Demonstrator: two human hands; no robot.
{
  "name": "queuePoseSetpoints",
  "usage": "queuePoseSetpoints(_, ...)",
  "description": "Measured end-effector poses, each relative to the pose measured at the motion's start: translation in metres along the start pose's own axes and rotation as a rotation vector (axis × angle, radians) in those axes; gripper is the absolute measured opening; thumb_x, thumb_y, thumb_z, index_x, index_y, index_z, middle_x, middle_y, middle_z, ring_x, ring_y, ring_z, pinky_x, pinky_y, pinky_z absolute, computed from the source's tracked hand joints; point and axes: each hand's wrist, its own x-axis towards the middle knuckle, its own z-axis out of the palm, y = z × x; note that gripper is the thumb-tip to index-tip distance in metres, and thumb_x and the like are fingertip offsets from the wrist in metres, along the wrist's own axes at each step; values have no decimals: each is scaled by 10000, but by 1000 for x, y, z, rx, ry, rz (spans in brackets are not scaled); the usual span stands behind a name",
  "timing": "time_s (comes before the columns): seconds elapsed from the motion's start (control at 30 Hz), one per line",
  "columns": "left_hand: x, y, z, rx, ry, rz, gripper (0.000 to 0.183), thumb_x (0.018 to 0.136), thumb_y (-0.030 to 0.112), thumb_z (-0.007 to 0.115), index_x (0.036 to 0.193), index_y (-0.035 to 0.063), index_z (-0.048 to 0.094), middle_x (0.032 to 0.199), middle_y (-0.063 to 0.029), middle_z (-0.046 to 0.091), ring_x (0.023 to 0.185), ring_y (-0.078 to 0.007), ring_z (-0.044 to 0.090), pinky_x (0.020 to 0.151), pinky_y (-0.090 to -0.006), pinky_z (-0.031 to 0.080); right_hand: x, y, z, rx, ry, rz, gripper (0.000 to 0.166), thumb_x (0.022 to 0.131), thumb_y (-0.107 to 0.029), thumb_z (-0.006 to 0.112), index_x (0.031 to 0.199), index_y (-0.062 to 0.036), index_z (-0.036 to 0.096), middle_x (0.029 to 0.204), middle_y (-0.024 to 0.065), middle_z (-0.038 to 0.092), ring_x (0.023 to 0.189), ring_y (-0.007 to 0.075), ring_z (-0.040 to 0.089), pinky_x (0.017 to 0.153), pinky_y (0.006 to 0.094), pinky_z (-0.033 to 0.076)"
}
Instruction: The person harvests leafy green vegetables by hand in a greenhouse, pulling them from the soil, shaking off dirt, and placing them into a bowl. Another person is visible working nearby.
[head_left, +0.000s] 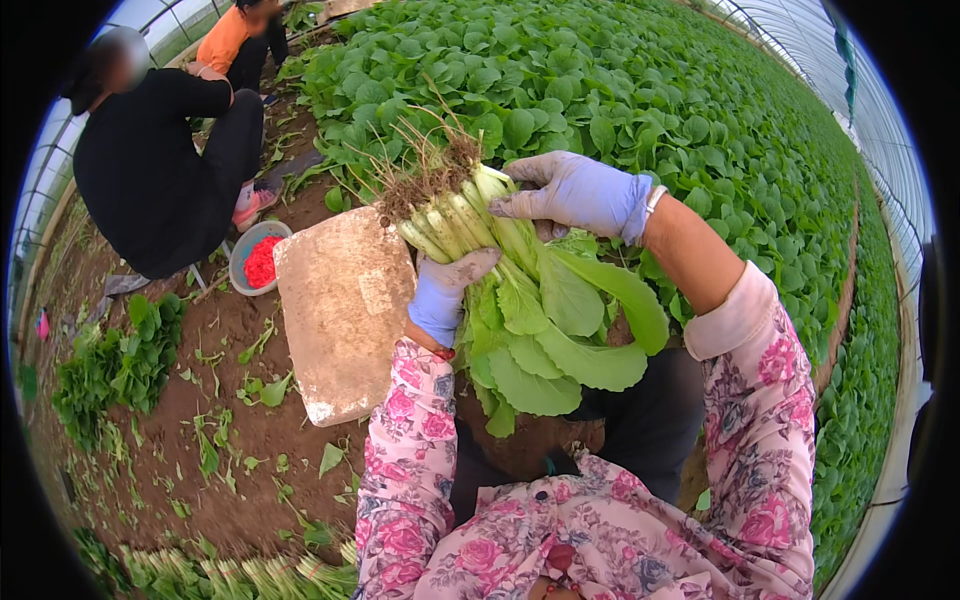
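Observation:
My left hand (454, 289), in a soiled lavender glove, grips a bunch of leafy greens (559, 315) around its pale stems. The bunch is held in front of me, with soil-covered roots (439, 172) pointing up and to the left. Its broad leaves hang toward my lap. My right hand (574, 195), gloved the same way, has its thumb and fingers on the stems at the bunch's right side, close to the roots. Some of its fingers are hidden behind the greens.
A dirty pale block (345, 315) lies on the soil at my left. Beyond it stands a bowl (236, 262) holding red material (261, 262). Harvested greens (124, 360) and bundled stems (247, 576) lie leftward. Two people squat at upper left. Dense growing greens (600, 82) fill the bed ahead.

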Motion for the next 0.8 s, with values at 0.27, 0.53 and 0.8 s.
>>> queuePoseSetpoints(0.27,8,1,-23,320,138,-13,374,643,101,682,954,-20,513,953,-103,560,841,-129,547,724,-266,459,7,-12,3,-152,-8,-66,433,750,-240,593,1108,-37,459,715,37,568,539,73,538,486,193,456)
queuePoseSetpoints(0.53,10,103,-43,716,164,123,472,599,0,676,1006,21,439,941,-58,545,827,-133,541,718,-258,453,61,-5,48,315,38,-479,289,781,-102,529,1043,1,465,850,73,568,713,106,553,622,235,479)
queuePoseSetpoints(0.8,31,148,-136,1101,-223,-523,804,483,5,664,1211,20,322,1003,-63,539,877,-150,516,802,-246,406,144,35,215,1613,-106,-262,305,807,-51,469,1092,5,380,1053,119,473,935,210,499,813,314,443)
